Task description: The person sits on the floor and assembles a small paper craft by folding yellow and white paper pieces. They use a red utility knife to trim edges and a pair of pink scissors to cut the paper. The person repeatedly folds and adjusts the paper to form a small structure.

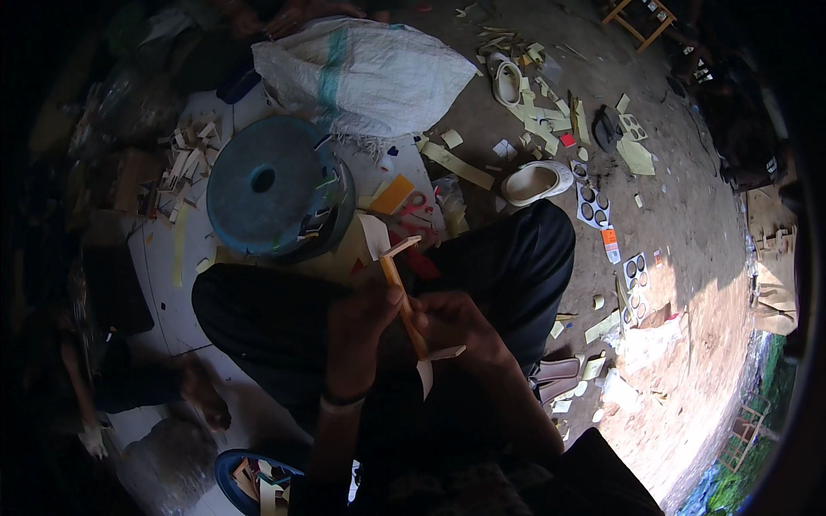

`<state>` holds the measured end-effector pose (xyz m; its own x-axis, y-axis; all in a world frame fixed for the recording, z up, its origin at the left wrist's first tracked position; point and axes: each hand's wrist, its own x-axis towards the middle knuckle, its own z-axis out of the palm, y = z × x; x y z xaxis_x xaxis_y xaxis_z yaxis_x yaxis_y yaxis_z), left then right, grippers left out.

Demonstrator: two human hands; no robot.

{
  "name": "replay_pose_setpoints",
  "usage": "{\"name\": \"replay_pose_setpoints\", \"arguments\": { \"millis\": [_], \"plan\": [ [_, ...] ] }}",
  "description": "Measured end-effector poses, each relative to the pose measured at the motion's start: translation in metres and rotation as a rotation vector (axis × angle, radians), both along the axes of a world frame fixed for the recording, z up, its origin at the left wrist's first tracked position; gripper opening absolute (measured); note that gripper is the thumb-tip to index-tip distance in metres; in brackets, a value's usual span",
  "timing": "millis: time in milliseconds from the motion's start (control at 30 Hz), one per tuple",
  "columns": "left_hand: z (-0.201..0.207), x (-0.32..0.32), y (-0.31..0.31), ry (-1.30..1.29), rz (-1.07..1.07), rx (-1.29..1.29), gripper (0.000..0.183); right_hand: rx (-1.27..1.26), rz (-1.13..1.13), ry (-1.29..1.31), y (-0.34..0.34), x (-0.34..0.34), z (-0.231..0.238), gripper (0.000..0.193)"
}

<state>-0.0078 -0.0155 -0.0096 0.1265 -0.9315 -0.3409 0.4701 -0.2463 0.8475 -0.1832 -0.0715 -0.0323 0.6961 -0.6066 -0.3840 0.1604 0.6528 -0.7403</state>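
Observation:
My left hand (368,314) and my right hand (456,325) meet over my lap, both closed on a narrow orange-brown strip frame (393,273). It has a short pale wooden piece across each end. White paper flaps stick out from its upper and lower ends. The left thumb presses on its left side, while the right fingers pinch it from the right. Just beyond the hands is a round blue-green plastic stool or upturned tub (249,159) with a central hole. Beside it lie an orange-yellow piece (392,195) and some red items that I cannot make out.
A white woven sack (387,77) lies beyond the tub. Wooden offcuts (191,155) pile up at left; a blue bucket (225,471) of pieces stands lower left, near another person's foot (205,397). Pale clogs (551,178), paper scraps and sheets with round cutouts (635,288) litter the floor at right.

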Motion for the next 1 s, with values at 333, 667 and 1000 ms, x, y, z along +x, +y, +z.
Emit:
{"name": "replay_pose_setpoints", "arguments": {
  "millis": [333, 667, 1000],
  "plan": [
    [0.000, -0.001, -0.010, -0.002, -0.020, 0.027, 0.040, 0.082, -0.038, -0.046, 0.000, -0.005, -0.004, 0.030],
    [0.003, -0.004, -0.015, -0.138, -0.101, 0.034, 0.034, 0.971, -0.248, -0.807, 0.016, -0.003, -0.042, 0.032],
    [-0.021, -0.008, -0.011, 0.257, 0.278, -0.063, 0.028, 2.277, -0.241, -1.160, 0.002, -0.017, -0.118, 0.037]
  ]
}}
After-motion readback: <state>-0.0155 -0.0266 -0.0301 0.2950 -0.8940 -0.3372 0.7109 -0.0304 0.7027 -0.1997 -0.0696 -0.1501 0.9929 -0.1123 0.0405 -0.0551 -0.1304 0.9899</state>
